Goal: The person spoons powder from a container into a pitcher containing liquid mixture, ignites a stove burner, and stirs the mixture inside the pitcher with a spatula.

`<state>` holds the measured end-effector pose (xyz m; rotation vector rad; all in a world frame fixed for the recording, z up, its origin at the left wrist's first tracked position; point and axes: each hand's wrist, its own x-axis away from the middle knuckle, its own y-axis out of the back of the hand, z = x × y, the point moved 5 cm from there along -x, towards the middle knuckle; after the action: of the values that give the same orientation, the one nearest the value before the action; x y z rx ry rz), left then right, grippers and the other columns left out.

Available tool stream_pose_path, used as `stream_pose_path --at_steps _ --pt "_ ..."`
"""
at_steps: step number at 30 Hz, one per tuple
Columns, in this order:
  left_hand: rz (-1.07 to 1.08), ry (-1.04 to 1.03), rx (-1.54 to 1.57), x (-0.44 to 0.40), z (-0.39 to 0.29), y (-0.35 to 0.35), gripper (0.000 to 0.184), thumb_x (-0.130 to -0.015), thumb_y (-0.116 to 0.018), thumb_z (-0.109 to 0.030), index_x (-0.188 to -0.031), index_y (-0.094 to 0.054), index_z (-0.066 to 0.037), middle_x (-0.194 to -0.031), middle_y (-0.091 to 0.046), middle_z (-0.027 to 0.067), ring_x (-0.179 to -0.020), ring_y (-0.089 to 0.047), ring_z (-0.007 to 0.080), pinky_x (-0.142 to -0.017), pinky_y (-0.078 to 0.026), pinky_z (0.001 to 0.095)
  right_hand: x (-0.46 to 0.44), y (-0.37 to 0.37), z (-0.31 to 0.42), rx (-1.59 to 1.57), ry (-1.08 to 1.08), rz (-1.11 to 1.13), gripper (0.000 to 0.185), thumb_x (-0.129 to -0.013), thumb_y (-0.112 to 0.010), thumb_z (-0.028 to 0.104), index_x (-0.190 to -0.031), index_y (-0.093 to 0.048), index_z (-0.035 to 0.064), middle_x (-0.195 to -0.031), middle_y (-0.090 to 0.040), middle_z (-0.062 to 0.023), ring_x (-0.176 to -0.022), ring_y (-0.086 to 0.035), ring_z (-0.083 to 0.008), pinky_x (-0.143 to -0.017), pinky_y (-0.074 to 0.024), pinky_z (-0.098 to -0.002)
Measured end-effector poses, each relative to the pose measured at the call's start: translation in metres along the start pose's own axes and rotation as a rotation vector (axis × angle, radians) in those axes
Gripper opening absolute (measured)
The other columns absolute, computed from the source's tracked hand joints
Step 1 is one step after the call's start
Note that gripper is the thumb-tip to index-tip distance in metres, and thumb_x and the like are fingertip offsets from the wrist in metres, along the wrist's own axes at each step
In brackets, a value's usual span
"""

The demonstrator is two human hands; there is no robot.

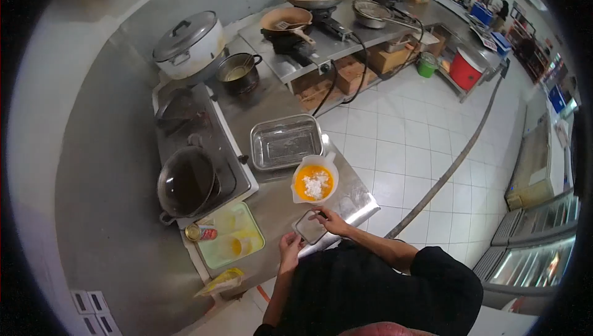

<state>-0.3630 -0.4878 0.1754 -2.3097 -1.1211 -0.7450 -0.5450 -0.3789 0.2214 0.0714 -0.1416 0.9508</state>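
Note:
A small square container (pixel 311 227) with a pale, greyish middle is held between my two hands at the counter's front edge. My left hand (pixel 290 248) is closed on its near left side, and the fingers of my right hand (pixel 332 220) grip its far right rim. What is inside it is hard to make out. Just beyond it stands a white plastic jug (pixel 296 195) of orange-yellow liquid, with a heap of white powder (pixel 316 183) on top. Behind the jug, a clear rectangular glass dish (pixel 286 142) sits on the steel counter.
To the left, a green tray (pixel 256 247) holds a can (pixel 194 232) and a cup (pixel 235 246), with a yellow packet (pixel 223 279) nearby. A dark wok (pixel 185 178) rests on the stove. Further back are a large lidded pot (pixel 194 46), a saucepan (pixel 239 79) and several pans.

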Motion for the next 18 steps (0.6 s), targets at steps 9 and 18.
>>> stream_pose_path --at_steps 9,18 --pt "-0.183 -0.294 -0.436 -0.018 -0.007 0.013 0.023 -0.095 -0.048 -0.002 -0.117 -0.055 -0.002 -0.103 -0.059 0.0112 -0.091 -0.060 0.0197 -0.073 -0.057 0.0357 0.003 0.001 -0.004 0.388 0.065 -0.149 0.019 -0.096 -0.057 0.013 -0.111 -0.057 0.0016 -0.100 -0.064 -0.0215 -0.090 -0.063 -0.0377 -0.081 -0.0505 -0.0439" --pt "-0.184 -0.224 -0.318 0.001 -0.014 0.009 0.029 -0.087 -0.071 -0.011 -0.112 -0.060 -0.002 -0.091 -0.062 0.0058 -0.081 -0.060 0.0160 -0.072 -0.051 0.0286 0.001 0.012 -0.029 0.323 0.003 -0.190 0.025 -0.089 -0.071 0.022 -0.098 -0.063 0.0000 -0.086 -0.066 -0.0125 -0.070 -0.067 -0.0211 -0.061 -0.0553 -0.0328"
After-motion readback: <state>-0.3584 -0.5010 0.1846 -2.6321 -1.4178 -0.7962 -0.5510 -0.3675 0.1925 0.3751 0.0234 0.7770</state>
